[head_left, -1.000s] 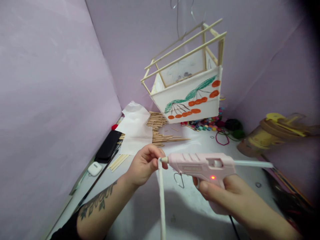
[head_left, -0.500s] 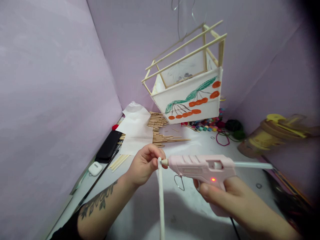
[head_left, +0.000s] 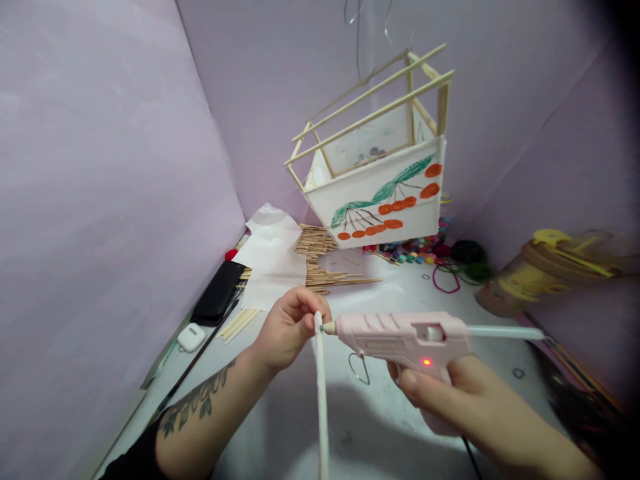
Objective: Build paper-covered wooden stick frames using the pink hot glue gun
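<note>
My left hand [head_left: 295, 329] pinches the upper end of a long, thin white strip [head_left: 323, 400] between thumb and fingers. The strip runs down past the lower edge of the view; whether it is a wrapped stick or a rolled piece, I cannot tell. My right hand [head_left: 450, 393] is wrapped round the handle of a pale pink hot glue gun [head_left: 390, 335], its red light lit. The nozzle meets the strip close to my left fingertips. From the gun's back sticks out a clear glue stick [head_left: 505, 331]. A wire stand hangs below the barrel.
A stick-framed box [head_left: 385, 193] with painted white sides hangs above the table. Below lie wooden sticks [head_left: 320, 243] under white paper [head_left: 273, 260]. At left are a black case [head_left: 217, 291] and a white earphone case [head_left: 191, 337]. A lidded cup [head_left: 525, 273] stands at right.
The nozzle has slid very slightly down along the white strip, the glue gun dipping a little. Both hands keep their holds.
</note>
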The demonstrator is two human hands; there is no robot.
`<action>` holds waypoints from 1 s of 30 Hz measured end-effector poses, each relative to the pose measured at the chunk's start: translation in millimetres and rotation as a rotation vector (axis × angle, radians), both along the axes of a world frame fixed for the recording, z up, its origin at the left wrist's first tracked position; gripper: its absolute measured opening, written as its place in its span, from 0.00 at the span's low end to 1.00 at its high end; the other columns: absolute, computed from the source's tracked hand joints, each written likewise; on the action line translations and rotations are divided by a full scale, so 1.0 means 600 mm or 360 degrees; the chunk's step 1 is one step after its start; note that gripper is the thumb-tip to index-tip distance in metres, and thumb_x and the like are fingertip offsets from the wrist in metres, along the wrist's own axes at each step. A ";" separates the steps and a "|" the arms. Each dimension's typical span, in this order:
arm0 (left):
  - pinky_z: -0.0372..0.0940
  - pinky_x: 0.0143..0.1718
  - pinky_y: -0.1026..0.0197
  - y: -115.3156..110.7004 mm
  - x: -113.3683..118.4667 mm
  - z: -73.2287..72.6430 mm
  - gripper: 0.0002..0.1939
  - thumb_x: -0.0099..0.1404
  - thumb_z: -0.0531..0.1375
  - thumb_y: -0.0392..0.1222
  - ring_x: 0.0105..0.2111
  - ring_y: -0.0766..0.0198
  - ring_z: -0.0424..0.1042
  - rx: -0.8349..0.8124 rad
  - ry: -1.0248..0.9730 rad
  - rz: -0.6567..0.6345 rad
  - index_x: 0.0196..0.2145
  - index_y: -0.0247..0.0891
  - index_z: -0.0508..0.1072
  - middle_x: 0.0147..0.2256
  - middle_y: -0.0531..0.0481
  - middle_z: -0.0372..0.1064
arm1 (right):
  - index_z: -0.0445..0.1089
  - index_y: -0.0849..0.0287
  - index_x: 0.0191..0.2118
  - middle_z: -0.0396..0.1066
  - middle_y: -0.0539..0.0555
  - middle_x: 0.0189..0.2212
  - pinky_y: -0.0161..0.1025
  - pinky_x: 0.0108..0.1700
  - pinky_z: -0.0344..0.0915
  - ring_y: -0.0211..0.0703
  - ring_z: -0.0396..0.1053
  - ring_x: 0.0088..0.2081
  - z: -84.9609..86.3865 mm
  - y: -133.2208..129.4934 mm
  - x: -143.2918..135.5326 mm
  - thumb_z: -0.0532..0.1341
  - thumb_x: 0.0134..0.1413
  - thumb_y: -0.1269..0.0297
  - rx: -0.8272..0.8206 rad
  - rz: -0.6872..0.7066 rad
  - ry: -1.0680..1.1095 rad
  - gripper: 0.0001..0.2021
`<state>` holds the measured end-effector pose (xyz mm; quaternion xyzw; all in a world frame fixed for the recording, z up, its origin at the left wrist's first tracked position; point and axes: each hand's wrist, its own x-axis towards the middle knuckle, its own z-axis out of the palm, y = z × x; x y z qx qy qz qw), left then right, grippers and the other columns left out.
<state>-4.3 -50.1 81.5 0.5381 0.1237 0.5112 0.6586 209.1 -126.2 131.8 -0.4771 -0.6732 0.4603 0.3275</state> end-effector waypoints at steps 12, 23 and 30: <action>0.59 0.29 0.67 0.004 -0.001 -0.002 0.13 0.61 0.64 0.50 0.27 0.69 0.64 0.0051 -0.0044 -0.0012 0.33 0.38 0.69 0.26 0.54 0.67 | 0.69 0.56 0.28 0.61 0.50 0.21 0.38 0.32 0.66 0.44 0.65 0.32 0.000 -0.002 0.003 0.56 0.56 0.49 0.0017 0.0004 -0.0069 0.16; 0.59 0.30 0.66 0.009 -0.002 0.003 0.13 0.60 0.64 0.50 0.28 0.68 0.64 0.0117 -0.0025 0.0106 0.31 0.37 0.71 0.28 0.52 0.66 | 0.73 0.56 0.33 0.62 0.50 0.21 0.34 0.25 0.61 0.40 0.61 0.25 -0.004 -0.006 0.007 0.59 0.52 0.47 -0.0088 0.0024 0.0005 0.17; 0.58 0.29 0.66 0.002 0.002 -0.002 0.17 0.58 0.65 0.54 0.27 0.68 0.63 0.0051 0.0091 0.0031 0.29 0.36 0.71 0.26 0.53 0.65 | 0.73 0.57 0.38 0.61 0.49 0.21 0.32 0.21 0.56 0.35 0.57 0.21 -0.015 -0.009 0.012 0.59 0.52 0.43 -0.0275 -0.0033 0.0112 0.21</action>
